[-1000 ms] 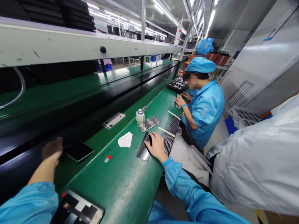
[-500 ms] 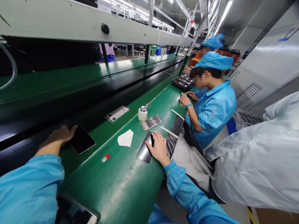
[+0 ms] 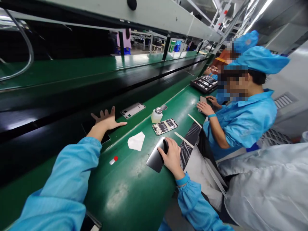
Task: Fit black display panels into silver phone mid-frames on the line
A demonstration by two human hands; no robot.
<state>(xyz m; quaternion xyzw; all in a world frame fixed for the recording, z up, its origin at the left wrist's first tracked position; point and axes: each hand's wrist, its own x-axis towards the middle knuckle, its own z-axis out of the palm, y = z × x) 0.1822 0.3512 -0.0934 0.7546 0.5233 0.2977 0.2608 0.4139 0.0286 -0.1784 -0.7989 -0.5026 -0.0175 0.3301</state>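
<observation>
My left hand stretches over the dark conveyor belt, fingers spread and holding nothing. Just beyond its fingertips lies a pale phone frame with cut-outs. Under the left wrist a black phone screen shows only in part. My right hand has its fingers around one side of a shiny silver-grey phone panel at the green bench's near edge; whether the panel is fully off the bench I cannot tell. Behind it an opened phone lies with its insides showing, beside a liquid bottle with its lid flipped up.
A white wipe and a small red-tipped piece lie on the green bench. Two pale strips rest near black plastic. A co-worker sits at the right, beside a black parts tray.
My left hand has moved from the black phone screen forward and right towards the pale frame, its fingers spreading. My right hand keeps hold of the silver-grey panel, now tilted more. The view has shifted.
</observation>
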